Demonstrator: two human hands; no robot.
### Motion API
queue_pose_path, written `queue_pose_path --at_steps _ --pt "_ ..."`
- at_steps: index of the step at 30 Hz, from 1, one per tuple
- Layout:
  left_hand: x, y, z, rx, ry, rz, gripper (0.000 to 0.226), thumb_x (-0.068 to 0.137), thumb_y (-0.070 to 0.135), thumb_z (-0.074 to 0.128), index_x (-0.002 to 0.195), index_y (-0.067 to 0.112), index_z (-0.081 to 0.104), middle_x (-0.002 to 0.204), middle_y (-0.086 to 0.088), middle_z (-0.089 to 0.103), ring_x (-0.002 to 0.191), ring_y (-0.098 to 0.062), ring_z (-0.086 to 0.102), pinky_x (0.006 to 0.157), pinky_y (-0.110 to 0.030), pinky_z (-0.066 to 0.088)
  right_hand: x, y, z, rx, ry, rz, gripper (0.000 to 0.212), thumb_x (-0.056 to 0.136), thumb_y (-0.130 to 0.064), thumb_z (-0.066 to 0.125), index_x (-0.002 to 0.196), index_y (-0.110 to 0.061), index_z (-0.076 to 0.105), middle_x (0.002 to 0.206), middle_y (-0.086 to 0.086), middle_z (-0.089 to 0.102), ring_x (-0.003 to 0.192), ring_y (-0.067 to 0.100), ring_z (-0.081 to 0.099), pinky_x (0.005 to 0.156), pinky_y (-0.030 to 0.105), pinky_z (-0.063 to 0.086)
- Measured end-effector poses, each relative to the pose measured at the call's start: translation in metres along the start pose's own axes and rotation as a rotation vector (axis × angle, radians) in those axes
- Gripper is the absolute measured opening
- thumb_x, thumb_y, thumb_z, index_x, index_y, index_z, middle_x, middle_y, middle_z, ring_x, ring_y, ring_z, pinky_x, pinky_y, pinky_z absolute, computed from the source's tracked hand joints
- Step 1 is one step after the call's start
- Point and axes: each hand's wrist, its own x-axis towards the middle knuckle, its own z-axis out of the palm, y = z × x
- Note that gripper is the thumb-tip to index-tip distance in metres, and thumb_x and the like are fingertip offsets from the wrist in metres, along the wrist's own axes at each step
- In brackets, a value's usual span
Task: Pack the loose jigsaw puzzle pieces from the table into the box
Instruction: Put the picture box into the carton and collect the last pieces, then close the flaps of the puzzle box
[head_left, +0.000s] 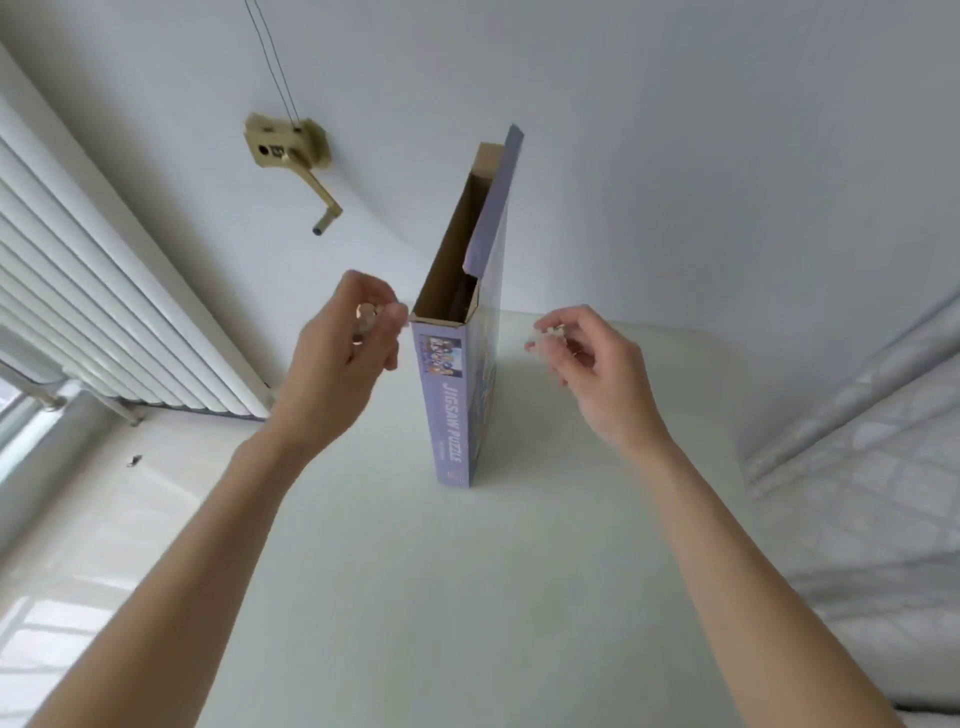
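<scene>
A purple jigsaw puzzle box (451, 410) stands upright on its narrow edge in the middle of the white table (467, 597). Its top end is open and shows a brown cardboard inside. My left hand (337, 374) hovers just left of the opening, fingers pinched on small puzzle pieces (365, 318). To the right of the box, at about the same height, my right hand (597, 374) is closed on pale puzzle pieces (546, 335). No loose pieces show on the tabletop.
A white radiator (104, 291) runs along the left wall. A brass crank handle (296, 156) with two thin cords hangs on the back wall. A quilted white mattress (872, 493) borders the table on the right. A small dark scrap (135, 459) lies on the floor.
</scene>
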Motion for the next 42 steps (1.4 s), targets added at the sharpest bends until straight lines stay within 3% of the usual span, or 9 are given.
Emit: queue_pose_path --at_steps 7,13,16,20,23,29,34,38,42 --pt "0.115 0.012 -0.017 0.154 -0.119 0.14 0.016 0.074 0.026 0.076 0.078 0.014 0.067 0.066 0.0 0.067 0.059 -0.014 0.064 0.055 -0.026 0.051 0.108 -0.082 -0.004 -0.147 0.066 -0.256 0.006 0.085 -0.011 0.064 0.085 -0.016 0.067 0.078 -0.01 0.063 0.07 0.002 0.058 0.068 0.019 0.051" --pt "0.153 -0.006 0.016 0.562 -0.26 0.201 0.027 0.074 0.032 0.074 0.093 0.014 0.067 0.082 0.0 0.063 0.071 -0.016 0.05 0.052 -0.019 0.029 0.164 -0.083 0.013 -0.485 -0.167 -0.192 0.009 0.082 -0.01 0.064 0.085 -0.017 0.069 0.077 -0.007 0.064 0.069 -0.003 0.054 0.063 0.006 0.036" --pt "0.152 -0.015 0.017 0.477 -0.294 0.186 0.031 0.072 0.027 0.077 0.099 0.016 0.068 0.085 0.005 0.064 0.073 -0.01 0.054 0.059 -0.012 0.036 0.172 -0.074 0.022 -0.529 -0.173 -0.144 0.009 0.081 -0.012 0.063 0.085 -0.016 0.07 0.077 -0.005 0.064 0.071 0.003 0.053 0.066 0.015 0.038" --pt "0.146 -0.028 0.014 0.323 -0.343 0.159 0.039 0.068 0.016 0.081 0.105 0.015 0.068 0.098 0.0 0.071 0.079 -0.009 0.066 0.083 -0.025 0.052 0.175 -0.067 0.028 -0.61 -0.167 -0.11 0.011 0.082 -0.014 0.063 0.089 -0.014 0.072 0.083 -0.002 0.069 0.076 0.007 0.055 0.07 0.02 0.039" --pt "0.14 -0.036 0.01 0.224 -0.335 0.133 0.038 0.072 0.012 0.077 0.108 0.018 0.066 0.105 0.003 0.069 0.086 -0.007 0.066 0.079 -0.017 0.051 0.172 -0.063 0.028 -0.652 -0.191 -0.094 0.015 0.082 -0.015 0.064 0.096 -0.015 0.072 0.085 -0.005 0.066 0.079 0.005 0.049 0.069 0.017 0.035" --pt "0.114 -0.047 -0.001 0.055 -0.38 0.172 0.021 0.09 0.04 0.054 0.101 0.028 0.068 0.106 0.015 0.067 0.104 -0.005 0.059 0.097 -0.033 0.046 0.142 -0.063 0.023 -0.514 -0.054 -0.154 0.017 0.09 -0.019 0.057 0.098 -0.019 0.071 0.102 -0.007 0.063 0.099 0.013 0.051 0.075 0.013 0.034" --pt "0.08 -0.058 -0.018 0.002 -0.612 0.199 0.044 0.065 0.056 0.07 0.101 0.03 0.065 0.115 0.019 0.062 0.125 0.004 0.041 0.102 -0.014 0.032 0.096 -0.061 0.024 -0.395 -0.074 0.078 0.053 0.083 -0.049 0.062 0.129 -0.027 0.048 0.138 0.001 0.04 0.124 0.015 0.04 0.103 0.031 0.035" --pt "0.072 -0.061 -0.009 0.104 -0.41 0.266 0.021 0.077 0.037 0.068 0.093 0.024 0.069 0.117 0.006 0.064 0.12 -0.005 0.049 0.1 -0.034 0.042 0.07 -0.063 0.037 -0.328 -0.095 0.159 0.08 0.074 -0.049 0.072 0.139 -0.026 0.031 0.142 0.003 0.039 0.119 0.019 0.049 0.099 0.039 0.042" --pt "0.072 -0.054 0.006 0.132 -0.285 0.226 0.025 0.08 0.036 0.067 0.096 0.018 0.07 0.116 0.004 0.064 0.111 -0.008 0.053 0.093 -0.038 0.046 0.066 -0.06 0.04 -0.343 -0.046 0.108 0.058 0.083 -0.021 0.065 0.134 -0.015 0.038 0.133 0.003 0.051 0.099 0.018 0.06 0.091 0.04 0.048"
